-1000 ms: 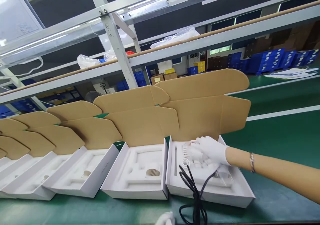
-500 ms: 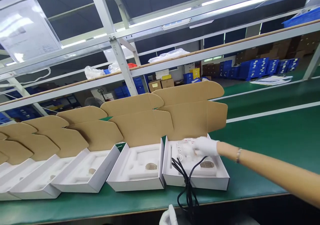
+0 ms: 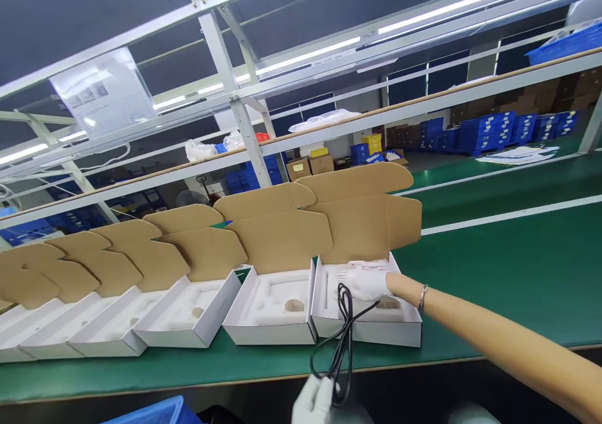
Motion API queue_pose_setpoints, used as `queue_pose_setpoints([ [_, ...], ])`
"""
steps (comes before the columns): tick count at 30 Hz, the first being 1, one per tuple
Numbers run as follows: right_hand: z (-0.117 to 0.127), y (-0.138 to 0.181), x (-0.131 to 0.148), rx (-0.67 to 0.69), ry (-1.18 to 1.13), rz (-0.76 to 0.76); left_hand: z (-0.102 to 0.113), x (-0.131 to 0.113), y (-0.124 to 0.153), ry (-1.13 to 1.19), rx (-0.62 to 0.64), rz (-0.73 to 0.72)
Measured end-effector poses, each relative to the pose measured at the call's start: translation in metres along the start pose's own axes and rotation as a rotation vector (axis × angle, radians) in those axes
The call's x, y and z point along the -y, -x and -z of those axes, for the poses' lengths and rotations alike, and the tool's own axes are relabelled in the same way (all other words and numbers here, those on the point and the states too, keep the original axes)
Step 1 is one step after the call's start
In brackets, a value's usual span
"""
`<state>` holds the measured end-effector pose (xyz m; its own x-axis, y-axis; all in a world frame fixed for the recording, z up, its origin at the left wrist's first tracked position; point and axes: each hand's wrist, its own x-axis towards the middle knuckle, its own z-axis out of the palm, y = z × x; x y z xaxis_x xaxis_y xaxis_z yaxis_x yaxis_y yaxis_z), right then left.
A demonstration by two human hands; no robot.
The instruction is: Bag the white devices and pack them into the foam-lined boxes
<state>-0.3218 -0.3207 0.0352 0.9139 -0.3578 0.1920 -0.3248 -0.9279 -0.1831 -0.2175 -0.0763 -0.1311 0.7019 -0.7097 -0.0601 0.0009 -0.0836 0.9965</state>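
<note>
My right hand [image 3: 365, 284], in a white glove, reaches into the rightmost white box [image 3: 386, 333] and closes on a white corded device [image 3: 345, 276], mostly hidden under the fingers. Pale comb-like ridges show at its left end. A bundle of black cable [image 3: 347, 336] hangs from there over the box's front wall. Below the table edge, my left hand [image 3: 313, 400], also gloved, grips the cable's lower loops. White moulded foam lines the box, with a brown perforated patch [image 3: 389, 303] near its front right.
Several open white boxes [image 3: 270, 335] with raised brown lids [image 3: 281, 242] stand in a row to the left on the green table [image 3: 493, 273]. A blue crate [image 3: 157, 413] sits below the front edge. A metal frame with a shelf [image 3: 329, 130] crosses behind.
My right hand has shifted slightly left and lower in the box. My left hand has risen into view and now holds the cable bundle. The view has swung left, bringing in the blue crate.
</note>
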Motion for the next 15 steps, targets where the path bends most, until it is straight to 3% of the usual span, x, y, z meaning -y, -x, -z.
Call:
queue_pose_setpoints([
  [3, 0.027, 0.012, 0.014, -0.025, -0.052, 0.062, 0.035, -0.083, -0.004, -0.328, 0.19, -0.197],
  [7, 0.059, 0.028, 0.036, 0.087, -0.299, 0.231, 0.03, -0.195, -0.022, -0.622, 0.423, -0.446],
  [9, 0.063, 0.034, 0.041, 0.045, -0.396, 0.135, 0.019, -0.24, -0.041, -0.688, 0.497, -0.504],
  [11, 0.062, 0.037, 0.037, -0.112, -0.449, -0.028, 0.009, -0.277, -0.069, -0.697, 0.542, -0.66],
  [15, 0.037, 0.031, 0.016, -0.39, -0.684, -0.216, -0.025, -0.319, -0.137, -0.799, 0.407, -0.914],
])
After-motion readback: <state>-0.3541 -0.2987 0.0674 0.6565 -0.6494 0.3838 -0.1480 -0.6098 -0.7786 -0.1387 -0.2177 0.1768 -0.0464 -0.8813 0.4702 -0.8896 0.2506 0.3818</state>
